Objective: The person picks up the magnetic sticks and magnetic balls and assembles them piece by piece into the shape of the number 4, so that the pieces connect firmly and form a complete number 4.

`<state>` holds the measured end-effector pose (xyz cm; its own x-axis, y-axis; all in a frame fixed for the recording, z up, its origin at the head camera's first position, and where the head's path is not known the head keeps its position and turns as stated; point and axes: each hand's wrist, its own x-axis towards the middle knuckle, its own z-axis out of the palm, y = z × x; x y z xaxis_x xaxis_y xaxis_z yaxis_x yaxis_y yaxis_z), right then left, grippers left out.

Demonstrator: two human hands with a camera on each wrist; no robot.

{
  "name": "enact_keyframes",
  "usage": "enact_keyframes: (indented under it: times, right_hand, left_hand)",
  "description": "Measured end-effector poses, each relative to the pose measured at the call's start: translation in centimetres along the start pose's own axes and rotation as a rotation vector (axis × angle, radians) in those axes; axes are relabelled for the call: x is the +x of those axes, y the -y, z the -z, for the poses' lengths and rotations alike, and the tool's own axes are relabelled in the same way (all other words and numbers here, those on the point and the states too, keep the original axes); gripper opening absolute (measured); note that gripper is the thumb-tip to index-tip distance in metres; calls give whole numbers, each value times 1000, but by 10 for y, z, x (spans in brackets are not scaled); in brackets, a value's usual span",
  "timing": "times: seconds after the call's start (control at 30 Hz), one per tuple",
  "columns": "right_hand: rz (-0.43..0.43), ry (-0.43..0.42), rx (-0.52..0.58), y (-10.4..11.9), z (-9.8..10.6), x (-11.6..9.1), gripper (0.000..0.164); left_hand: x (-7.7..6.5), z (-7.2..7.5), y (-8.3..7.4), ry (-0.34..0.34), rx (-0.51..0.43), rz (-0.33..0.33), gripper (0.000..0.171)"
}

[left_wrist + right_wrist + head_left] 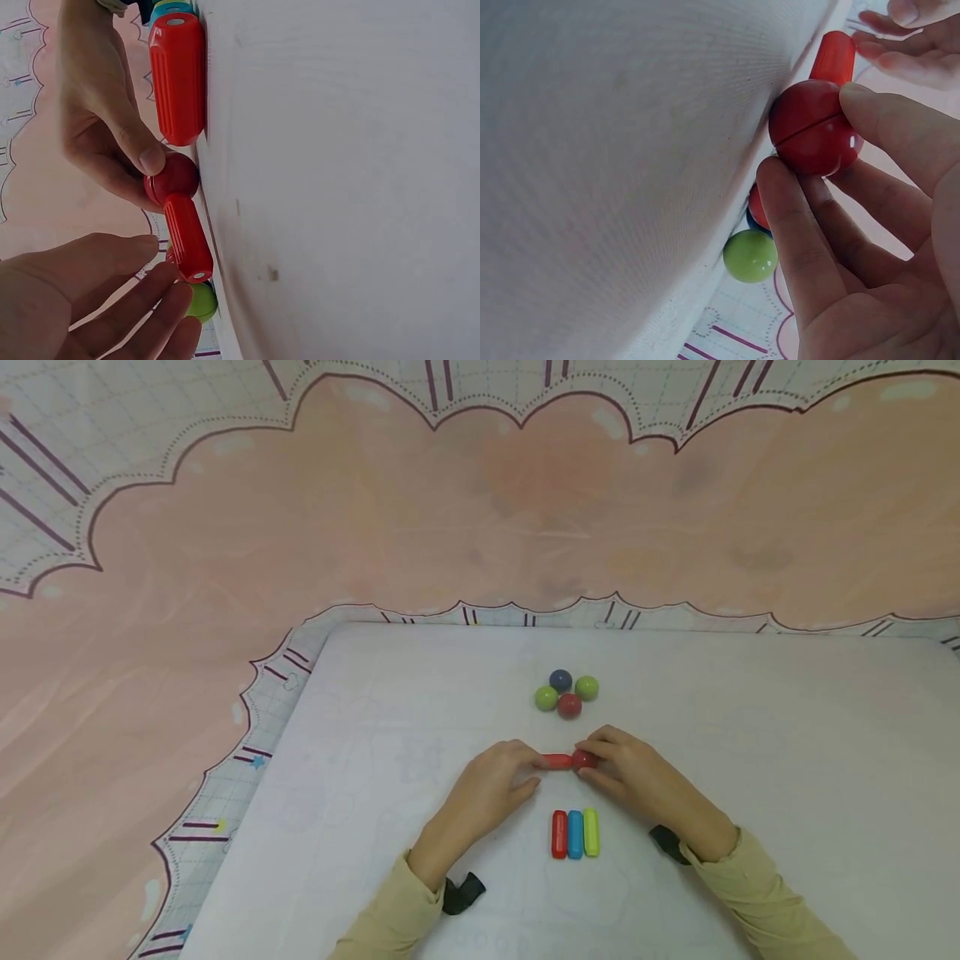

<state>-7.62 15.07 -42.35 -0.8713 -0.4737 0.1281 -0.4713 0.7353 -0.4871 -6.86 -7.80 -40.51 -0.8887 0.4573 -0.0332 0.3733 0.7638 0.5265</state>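
Observation:
My right hand (637,772) pinches a red ball (810,127) between thumb and fingertips on the white tabletop. Against the ball's left side lies a short red ribbed stick (187,238), end toward it; whether the two are joined I cannot tell. Around the stick's far end, my left hand (483,789) has loosely bent fingers, their tips at or close to it, with the thumb standing apart. Nearer to me, a red stick (559,835), a blue stick (575,835) and a yellow-green stick (592,833) lie side by side.
Beyond the hands sit a dark blue ball (560,680), two green balls (587,687) and another red ball (569,706), clustered together. A patterned peach cloth (450,510) surrounds the white tabletop (360,710) at the back and left. Dark straps (463,893) show at both wrists.

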Motion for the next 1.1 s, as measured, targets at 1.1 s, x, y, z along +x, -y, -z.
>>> enact_keyframes:
  times: [1.1]
  right_hand:
    - [-35, 27, -15, 0, 1, 1, 38]
  left_hand:
    - [34, 11, 14, -90, -1, -2, 29]
